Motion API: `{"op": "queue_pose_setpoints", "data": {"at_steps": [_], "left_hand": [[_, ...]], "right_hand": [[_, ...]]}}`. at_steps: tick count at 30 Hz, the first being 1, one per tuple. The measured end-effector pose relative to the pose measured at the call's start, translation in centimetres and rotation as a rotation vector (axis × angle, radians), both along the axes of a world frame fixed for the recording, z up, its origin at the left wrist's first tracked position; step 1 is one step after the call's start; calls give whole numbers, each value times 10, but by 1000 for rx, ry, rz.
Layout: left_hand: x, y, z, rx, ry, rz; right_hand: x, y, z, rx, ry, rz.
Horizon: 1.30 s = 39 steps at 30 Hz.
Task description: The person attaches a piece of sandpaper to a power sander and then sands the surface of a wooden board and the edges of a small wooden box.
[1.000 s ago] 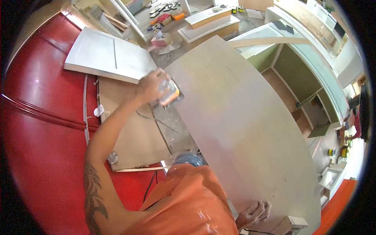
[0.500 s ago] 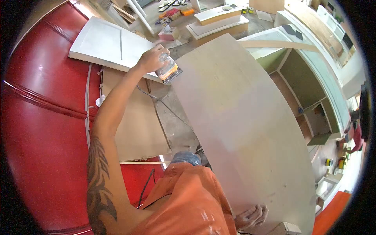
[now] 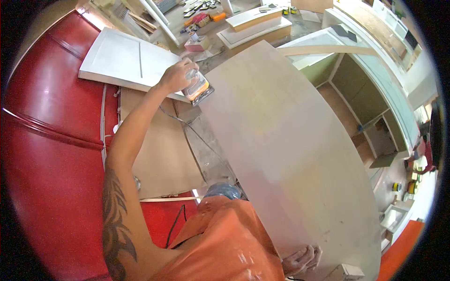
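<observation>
My left hand (image 3: 180,77) grips an electric sander (image 3: 198,90) with an orange band and a dark base. The sander is at the far left edge of a large beige panel (image 3: 281,131), and a dark cord (image 3: 204,139) trails from it toward me. The panel's surface shows paler and yellowish patches. Low in the view, my right hand (image 3: 302,260) rests on the panel's near end with its fingers stretched out, holding nothing. A small pale block (image 3: 347,271) lies on the panel to the right of that hand.
To the left are a white panel (image 3: 122,56), a brown board (image 3: 159,145) and a glossy red surface (image 3: 47,164). An open cabinet frame (image 3: 361,89) stands at right. Stacked white-topped pieces (image 3: 255,25) and a pinkish box (image 3: 197,43) sit beyond on the floor.
The view has shifted slightly, moving the scene a little left and down. The sander stays in my left hand at the panel's edge, and my right hand keeps its place.
</observation>
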<state>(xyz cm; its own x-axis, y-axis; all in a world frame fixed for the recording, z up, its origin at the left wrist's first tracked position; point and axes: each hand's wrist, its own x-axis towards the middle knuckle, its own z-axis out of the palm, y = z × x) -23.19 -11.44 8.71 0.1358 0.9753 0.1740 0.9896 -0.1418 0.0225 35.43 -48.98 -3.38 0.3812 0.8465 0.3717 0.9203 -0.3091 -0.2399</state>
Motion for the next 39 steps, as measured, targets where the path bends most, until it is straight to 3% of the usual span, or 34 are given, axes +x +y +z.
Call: {"op": "queue_pose_setpoints", "data": {"at_steps": [4, 7, 11, 17, 23, 30, 34, 37, 39], "left_hand": [[27, -33, 5, -61, -14, -41], [14, -24, -1, -6, -63, -68], [5, -4, 2, -44, -51, 49], [7, -10, -1, -28, -9, -57], [6, -1, 1, -63, -17, 62], [76, -27, 9, -81, -66, -143], [72, -26, 6, -90, -55, -136], [56, -9, 9, -80, -46, -104], [60, -8, 15, -117, -33, -156]], "right_hand": [[-10, 11, 34, -93, 131, 26], [-5, 8, 12, -42, 1, -15], [-1, 4, 9, -5, 2, 6], [-5, 7, 12, 24, 32, 23], [-7, 9, 17, -4, 12, -5], [-4, 5, 14, -44, 56, -8], [-5, 4, 13, -30, 132, -10], [7, -3, 3, -53, 16, 3], [-30, 25, 59, -72, 92, 6]]}}
